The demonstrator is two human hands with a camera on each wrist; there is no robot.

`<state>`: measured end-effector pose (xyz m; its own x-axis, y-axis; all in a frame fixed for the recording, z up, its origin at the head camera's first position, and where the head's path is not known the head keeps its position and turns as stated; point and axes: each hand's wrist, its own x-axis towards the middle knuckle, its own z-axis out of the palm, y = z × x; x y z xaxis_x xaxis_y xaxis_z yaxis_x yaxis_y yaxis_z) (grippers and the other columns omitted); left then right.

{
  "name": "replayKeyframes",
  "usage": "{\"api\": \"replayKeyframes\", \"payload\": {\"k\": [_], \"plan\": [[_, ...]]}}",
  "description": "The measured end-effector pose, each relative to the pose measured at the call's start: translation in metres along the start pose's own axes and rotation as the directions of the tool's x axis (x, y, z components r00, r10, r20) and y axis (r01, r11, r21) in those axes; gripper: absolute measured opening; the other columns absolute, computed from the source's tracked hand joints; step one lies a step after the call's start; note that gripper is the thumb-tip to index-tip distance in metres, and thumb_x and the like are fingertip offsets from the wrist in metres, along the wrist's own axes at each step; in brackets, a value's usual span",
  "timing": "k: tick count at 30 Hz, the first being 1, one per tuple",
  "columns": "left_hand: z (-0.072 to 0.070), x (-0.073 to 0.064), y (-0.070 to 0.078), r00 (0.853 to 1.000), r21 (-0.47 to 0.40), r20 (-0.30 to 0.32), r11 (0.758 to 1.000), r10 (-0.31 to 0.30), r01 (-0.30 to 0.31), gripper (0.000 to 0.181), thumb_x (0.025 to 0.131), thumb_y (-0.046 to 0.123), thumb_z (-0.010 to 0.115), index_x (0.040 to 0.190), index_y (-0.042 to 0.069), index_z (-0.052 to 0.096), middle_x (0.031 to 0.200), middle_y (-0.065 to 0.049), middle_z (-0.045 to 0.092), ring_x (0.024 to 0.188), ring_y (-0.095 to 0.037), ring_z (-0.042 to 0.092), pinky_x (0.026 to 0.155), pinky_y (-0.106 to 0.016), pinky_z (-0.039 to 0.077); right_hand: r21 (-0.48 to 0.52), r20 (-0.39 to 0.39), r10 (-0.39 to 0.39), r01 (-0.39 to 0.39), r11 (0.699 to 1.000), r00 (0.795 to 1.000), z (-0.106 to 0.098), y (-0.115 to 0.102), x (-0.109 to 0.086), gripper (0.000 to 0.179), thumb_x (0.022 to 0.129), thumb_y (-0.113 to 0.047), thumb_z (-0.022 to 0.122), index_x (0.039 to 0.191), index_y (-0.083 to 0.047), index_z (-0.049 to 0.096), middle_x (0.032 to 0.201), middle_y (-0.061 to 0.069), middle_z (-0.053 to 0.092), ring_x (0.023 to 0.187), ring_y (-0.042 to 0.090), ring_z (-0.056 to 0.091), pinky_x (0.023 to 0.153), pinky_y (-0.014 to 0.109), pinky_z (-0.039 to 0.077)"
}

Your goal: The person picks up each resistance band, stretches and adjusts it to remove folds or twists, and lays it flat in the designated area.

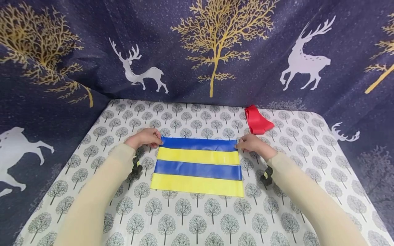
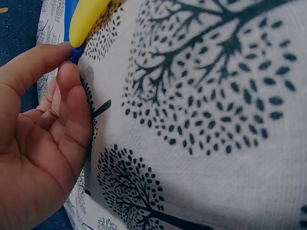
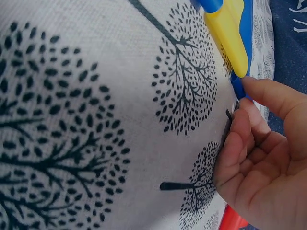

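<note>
Four-striped rows of flat, shiny strips lie side by side on the table, alternating blue and yellow. My left hand (image 1: 147, 137) pinches the left end of the farthest blue strip (image 1: 198, 144) between thumb and fingertips. At its opposite end, my right hand (image 1: 252, 143) pinches the same strip. Just nearer lies a yellow strip (image 1: 198, 155), then another blue strip (image 1: 197, 169) and a yellow strip (image 1: 197, 185) closest to me. In the left wrist view, the blue end (image 2: 75, 55) shows at the thumb tip; the right wrist view shows the other blue end (image 3: 237, 87) likewise.
A loosely folded red strip (image 1: 258, 121) lies beyond my right hand, near the table's back edge. The table (image 1: 181, 218) wears a white cloth printed with trees. Behind it hangs a dark blue curtain (image 1: 252, 75) with deer and trees.
</note>
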<state>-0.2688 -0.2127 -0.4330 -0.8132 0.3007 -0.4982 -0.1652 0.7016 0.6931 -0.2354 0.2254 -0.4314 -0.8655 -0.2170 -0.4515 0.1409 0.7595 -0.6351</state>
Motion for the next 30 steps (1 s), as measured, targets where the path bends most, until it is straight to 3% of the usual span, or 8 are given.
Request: {"api": "replayKeyframes", "payload": {"k": [4, 11, 16, 18, 22, 25, 30], "plan": [[-0.001, -0.005, 0.0, 1.0, -0.008, 0.025, 1.0, -0.003, 0.003, 0.017, 0.096, 0.014, 0.067, 0.098, 0.005, 0.053, 0.076, 0.003, 0.061, 0.07, -0.009, 0.06, 0.069, -0.022, 0.054, 0.082, 0.024, -0.015, 0.013, 0.997, 1.0, 0.002, 0.003, -0.003, 0.032, 0.098, -0.02, 0.066, 0.072, -0.011, 0.051, 0.063, -0.005, 0.044, 0.061, 0.01, 0.037, 0.06, 0.025, 0.036], [-0.006, -0.011, 0.008, 0.994, -0.044, 0.112, 0.999, 0.0, 0.005, 0.017, 0.105, 0.018, 0.054, 0.093, 0.007, 0.049, 0.078, 0.001, 0.053, 0.071, -0.013, 0.051, 0.07, -0.025, 0.05, 0.176, -0.024, -0.031, 0.035, 0.984, 0.999, -0.002, 0.007, -0.006, 0.019, 0.102, -0.016, 0.054, 0.091, -0.001, 0.058, 0.081, -0.001, 0.055, 0.078, 0.012, 0.052, 0.072, 0.023, 0.051], [-0.01, -0.009, 0.021, 0.995, 0.015, 0.093, 1.0, 0.021, -0.023, 0.022, 0.107, 0.019, 0.046, 0.091, 0.006, 0.049, 0.076, 0.0, 0.052, 0.069, -0.013, 0.051, 0.068, -0.025, 0.051, 0.245, -0.059, -0.061, 0.073, 0.967, 0.996, -0.016, 0.007, -0.014, 0.025, 0.103, -0.012, 0.049, 0.113, 0.009, 0.057, 0.081, -0.004, 0.055, 0.078, 0.007, 0.054, 0.075, 0.022, 0.054], [-0.012, -0.008, 0.027, 0.995, 0.028, 0.082, 0.998, 0.051, -0.053, 0.021, 0.107, 0.019, 0.045, 0.097, 0.002, 0.051, 0.078, 0.0, 0.052, 0.071, -0.013, 0.051, 0.068, -0.024, 0.051, 0.25, -0.071, -0.062, 0.078, 0.965, 0.996, -0.023, 0.007, -0.017, 0.032, 0.104, -0.014, 0.048, 0.123, 0.013, 0.054, 0.085, -0.003, 0.058, 0.079, 0.006, 0.055, 0.075, 0.023, 0.055], [-0.014, -0.007, 0.043, 0.991, 0.044, 0.062, 0.992, 0.116, -0.119, 0.031, 0.107, 0.019, 0.044, 0.12, -0.008, 0.053, 0.087, -0.004, 0.057, 0.076, -0.015, 0.054, 0.072, -0.028, 0.053, 0.216, -0.097, -0.057, 0.077, 0.973, 0.994, -0.037, 0.009, -0.022, 0.044, 0.107, -0.018, 0.045, 0.138, 0.013, 0.047, 0.112, 0.016, 0.065, 0.097, 0.017, 0.062, 0.094, 0.039, 0.059], [-0.013, -0.004, 0.055, 0.989, 0.038, 0.036, 0.988, 0.146, -0.148, 0.041, 0.108, 0.021, 0.043, 0.135, -0.009, 0.049, 0.101, -0.012, 0.062, 0.085, -0.019, 0.06, 0.08, -0.035, 0.057, 0.209, -0.117, -0.045, 0.069, 0.975, 0.992, -0.045, 0.011, -0.023, 0.049, 0.108, -0.019, 0.043, 0.144, 0.013, 0.042, 0.138, 0.032, 0.054, 0.12, 0.034, 0.059, 0.112, 0.053, 0.05], [-0.007, 0.004, 0.074, 0.989, -0.024, 0.01, 0.989, 0.149, -0.149, 0.046, 0.11, 0.023, 0.041, 0.144, -0.007, 0.046, 0.134, -0.029, 0.058, 0.117, -0.038, 0.063, 0.105, -0.048, 0.054, 0.202, -0.165, 0.024, 0.01, 0.979, 0.986, -0.054, 0.013, -0.016, 0.055, 0.108, -0.02, 0.043, 0.152, 0.011, 0.033, 0.155, 0.035, 0.038, 0.134, 0.046, 0.05, 0.116, 0.054, 0.045]]}}
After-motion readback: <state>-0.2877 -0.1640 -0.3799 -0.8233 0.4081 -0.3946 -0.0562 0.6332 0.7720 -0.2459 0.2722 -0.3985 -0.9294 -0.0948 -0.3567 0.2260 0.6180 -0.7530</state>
